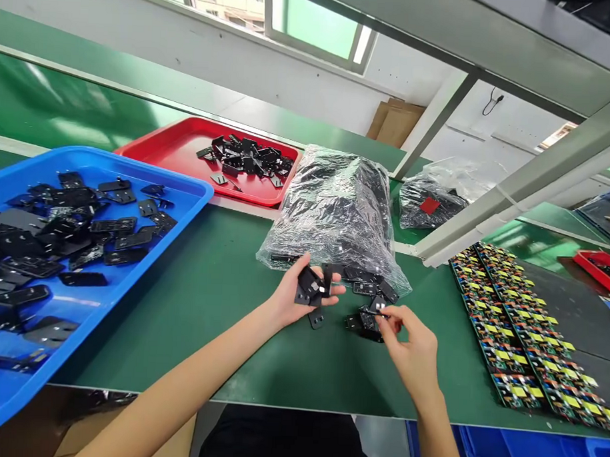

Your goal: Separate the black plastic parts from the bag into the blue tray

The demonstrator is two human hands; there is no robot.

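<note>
In my left hand [287, 294] lie several small black plastic plates [310, 286], cupped between the palm and the curled fingers. My right hand [408, 335] pinches a black plate [378, 304] between thumb and fingertips. That hand is just over a small pile of black pieces [366, 324] on the green tabletop. More black pieces [365, 287] spill from the mouth of a clear plastic bag [340, 203], which is packed full and lies just beyond both hands. One loose piece [316, 317] rests on the table below my left hand.
A blue tray [171, 247] of black plates stands at left, with a red tray [160, 153] of black parts behind it. At right, rows of circuit boards [511, 329] lie near a white shelf post [465, 227]. A second bag [431, 199] sits behind the post.
</note>
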